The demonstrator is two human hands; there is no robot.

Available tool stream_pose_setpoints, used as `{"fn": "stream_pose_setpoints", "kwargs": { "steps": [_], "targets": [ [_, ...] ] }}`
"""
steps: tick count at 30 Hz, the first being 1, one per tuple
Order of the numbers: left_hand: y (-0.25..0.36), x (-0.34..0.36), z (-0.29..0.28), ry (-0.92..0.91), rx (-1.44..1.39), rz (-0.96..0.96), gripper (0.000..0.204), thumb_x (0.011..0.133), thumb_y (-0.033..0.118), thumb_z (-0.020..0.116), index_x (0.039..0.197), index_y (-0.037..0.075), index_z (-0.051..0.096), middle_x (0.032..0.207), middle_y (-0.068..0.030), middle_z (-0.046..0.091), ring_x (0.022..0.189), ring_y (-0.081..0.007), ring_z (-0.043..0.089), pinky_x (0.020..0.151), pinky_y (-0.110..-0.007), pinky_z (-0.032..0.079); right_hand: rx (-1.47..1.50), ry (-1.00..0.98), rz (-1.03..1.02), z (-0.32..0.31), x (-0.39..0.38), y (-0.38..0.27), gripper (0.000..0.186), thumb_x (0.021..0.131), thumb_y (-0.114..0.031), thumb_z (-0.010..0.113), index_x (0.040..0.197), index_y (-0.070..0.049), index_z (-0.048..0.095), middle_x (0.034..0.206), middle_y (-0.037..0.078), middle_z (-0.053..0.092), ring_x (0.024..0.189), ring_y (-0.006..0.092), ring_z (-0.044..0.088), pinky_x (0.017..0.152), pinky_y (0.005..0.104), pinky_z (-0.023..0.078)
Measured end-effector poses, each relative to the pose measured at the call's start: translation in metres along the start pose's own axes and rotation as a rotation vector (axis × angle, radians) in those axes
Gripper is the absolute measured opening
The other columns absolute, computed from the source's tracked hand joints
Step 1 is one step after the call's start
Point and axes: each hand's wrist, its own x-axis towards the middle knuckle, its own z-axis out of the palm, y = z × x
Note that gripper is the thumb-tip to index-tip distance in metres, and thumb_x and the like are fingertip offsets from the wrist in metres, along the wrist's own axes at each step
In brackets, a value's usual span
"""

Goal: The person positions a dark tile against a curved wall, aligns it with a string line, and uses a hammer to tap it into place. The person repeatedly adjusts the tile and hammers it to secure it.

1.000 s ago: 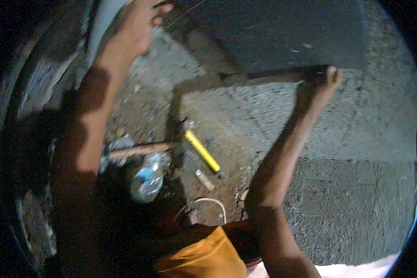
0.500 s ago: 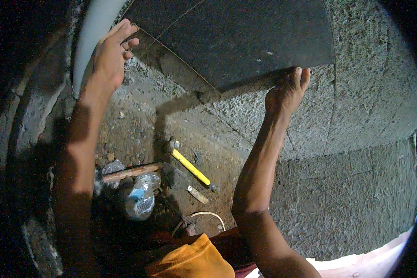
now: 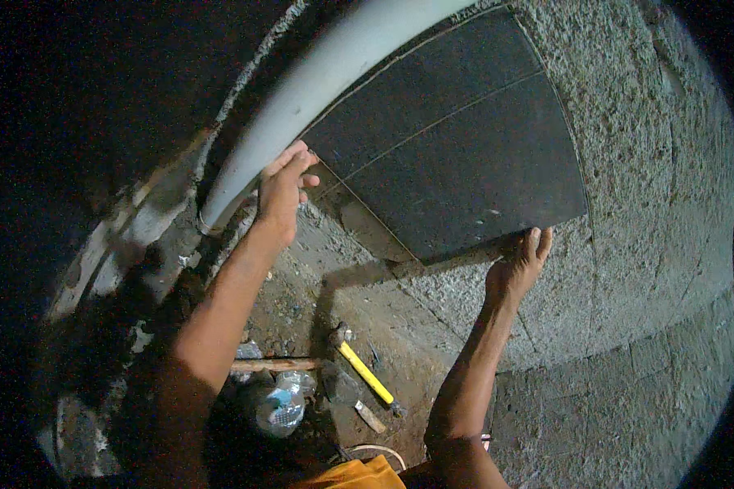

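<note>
A dark grey tile panel [image 3: 473, 171] lies against the rough cement wall, with a thin seam across its upper part. My left hand [image 3: 284, 191] is at the panel's left corner, beside a grey pipe [image 3: 281, 114]. Its fingers are apart and partly bent, the fingertips at the corner. Under the lower edge, near the right corner, my right hand [image 3: 515, 265] has its fingers bent against the tile; some of them are hidden from sight.
On the dirt floor below are a hammer with a yellow handle [image 3: 365, 376], a wooden handle [image 3: 277, 364], a clear plastic bag [image 3: 284, 407] and a small flat pale piece [image 3: 370, 417]. Rough scored cement [image 3: 652, 220] covers the wall to the right.
The view has tilted up, so everything sits lower and more of the pipe and panel's upper end shows. Both hands keep their places at the panel.
</note>
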Motion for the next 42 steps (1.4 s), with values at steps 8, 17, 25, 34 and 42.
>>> {"fn": "stream_pose_setpoints", "kwargs": {
  "steps": [8,17,25,34,42],
  "targets": [
    [-0.007,0.002,-0.001,-0.055,0.031,0.003,0.060,0.084,0.035,0.056,0.129,-0.002,0.038,0.113,-0.0100,0.055,0.073,-0.0092,0.051,0.055,-0.020,0.035,0.076,0.075,0.005,0.004,-0.001,0.000,0.049,0.088,-0.023,0.055,0.128,-0.006,0.033,0.109,0.010,0.053,0.093,0.0197,0.051,0.080,0.0333,0.042],
    [-0.003,0.000,-0.002,-0.062,0.036,0.008,0.060,0.085,0.035,0.055,0.129,-0.002,0.038,0.115,-0.0114,0.054,0.074,-0.0078,0.050,0.056,-0.019,0.036,0.072,0.040,0.000,0.002,0.000,0.000,0.051,0.088,-0.024,0.055,0.130,-0.006,0.031,0.111,0.010,0.052,0.095,0.0204,0.050,0.081,0.0348,0.042],
    [-0.003,-0.001,-0.002,-0.059,0.060,0.013,0.060,0.084,0.034,0.055,0.130,-0.001,0.037,0.116,-0.0110,0.054,0.073,-0.0077,0.050,0.056,-0.019,0.036,0.026,0.066,0.004,0.003,-0.002,-0.001,0.054,0.088,-0.026,0.055,0.131,-0.005,0.030,0.110,0.010,0.052,0.093,0.0205,0.050,0.079,0.0338,0.042],
    [-0.005,0.004,-0.005,-0.077,0.077,0.027,0.064,0.083,0.036,0.056,0.131,-0.001,0.036,0.117,-0.0109,0.053,0.074,-0.0094,0.050,0.058,-0.020,0.037,0.106,0.065,0.039,0.010,-0.005,-0.008,0.050,0.088,-0.023,0.055,0.130,-0.007,0.033,0.099,0.004,0.052,0.083,0.0120,0.048,0.074,0.0276,0.038],
    [-0.005,0.002,-0.002,-0.046,0.070,0.034,0.053,0.086,0.029,0.054,0.127,-0.002,0.042,0.111,-0.0095,0.056,0.072,-0.0063,0.050,0.054,-0.018,0.035,0.090,0.085,0.022,0.009,-0.005,-0.007,0.041,0.088,-0.021,0.057,0.123,-0.008,0.039,0.089,0.002,0.051,0.075,0.0105,0.048,0.066,0.0262,0.039]
  ]
}}
